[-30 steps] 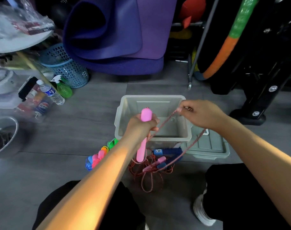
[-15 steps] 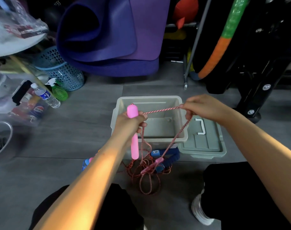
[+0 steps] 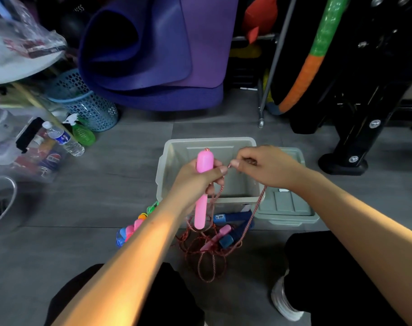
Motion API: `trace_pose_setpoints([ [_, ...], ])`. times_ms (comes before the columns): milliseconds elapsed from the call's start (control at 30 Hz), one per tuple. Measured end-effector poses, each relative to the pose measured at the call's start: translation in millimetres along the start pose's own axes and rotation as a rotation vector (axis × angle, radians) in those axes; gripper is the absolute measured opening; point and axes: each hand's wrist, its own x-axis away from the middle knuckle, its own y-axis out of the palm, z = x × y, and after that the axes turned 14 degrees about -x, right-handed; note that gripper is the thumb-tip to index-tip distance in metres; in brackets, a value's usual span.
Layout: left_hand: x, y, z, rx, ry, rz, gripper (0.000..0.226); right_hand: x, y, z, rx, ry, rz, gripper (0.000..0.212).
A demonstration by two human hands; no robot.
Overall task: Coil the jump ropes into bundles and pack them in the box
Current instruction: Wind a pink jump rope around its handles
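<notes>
The right hand [image 3: 268, 167] has been brought in beside the left hand [image 3: 195, 180]; rope [image 3: 259, 203] is pinched, the pink handle [image 3: 203, 184] gripped, above the box [image 3: 174, 149]. Pepsi bottle [image 3: 50, 160] is seen on grey floor [image 3: 120, 184].

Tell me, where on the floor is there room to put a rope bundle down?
Bare floor lies between the box and the water bottle. In front of the box it is crowded with tangled rope and handles.
</notes>
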Motion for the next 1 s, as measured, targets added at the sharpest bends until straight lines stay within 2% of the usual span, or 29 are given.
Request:
trace_pose_setpoints([
  [67,-1.4,-5.0,1.1,-0.003,-0.002,0.042,0.010,1.3,-7.6,1.7,-0.013,0.072,-0.079,0.044],
  [133,-4.2,-14.9,2.3,-0.008,-0.008,0.160,0.012,5.4,-16.6,5.5,-0.040,0.177,-0.181,0.055],
  [233,-8.7,-29.1,0.3,0.039,-0.015,0.326,0.012,6.5,-28.4,16.9,-0.198,0.279,-0.138,0.041],
  [333,-8.1,-29.0,0.1,0.039,-0.008,0.316,0.011,3.8,-29.0,19.2,-0.530,0.316,0.037,0.024],
  [367,-6.7,-26.5,1.6,0.021,0.006,0.284,0.011,4.1,-27.9,17.0,-0.506,0.277,0.102,0.023],
  [467,-3.5,-18.8,7.2,0.001,0.050,0.201,0.015,6.4,-25.0,3.6,-0.146,0.098,0.186,0.020],
  [567,-0.2,-6.7,11.9,-0.001,0.091,0.067,0.022,7.7,-16.3,-9.7,0.149,-0.023,0.113,0.018],
  [667,2.9,6.7,14.2,-0.014,0.095,0.004,0.017,4.6,-5.4,-11.1,0.157,-0.045,0.040,0.021],
  [767,-2.9,2.7,11.8,-0.005,0.057,0.173,0.012,-0.1,-10.0,-5.2,-0.001,0.061,-0.023,0.035],
  [833,-7.2,-7.9,8.9,0.004,0.034,0.322,0.013,-0.8,-17.8,3.2,-0.051,0.198,-0.151,0.045],
  [900,-8.3,-19.1,7.6,0.029,0.018,0.435,0.012,1.9,-25.3,13.8,-0.144,0.299,-0.252,0.042],
  [933,-7.8,-23.3,7.4,0.045,0.011,0.466,0.011,3.2,-28.3,17.5,-0.219,0.318,-0.250,0.036],
  [1000,-7.0,-27.4,7.0,0.059,0.006,0.467,0.010,4.0,-33.1,18.1,-0.388,0.288,-0.112,0.026],
])
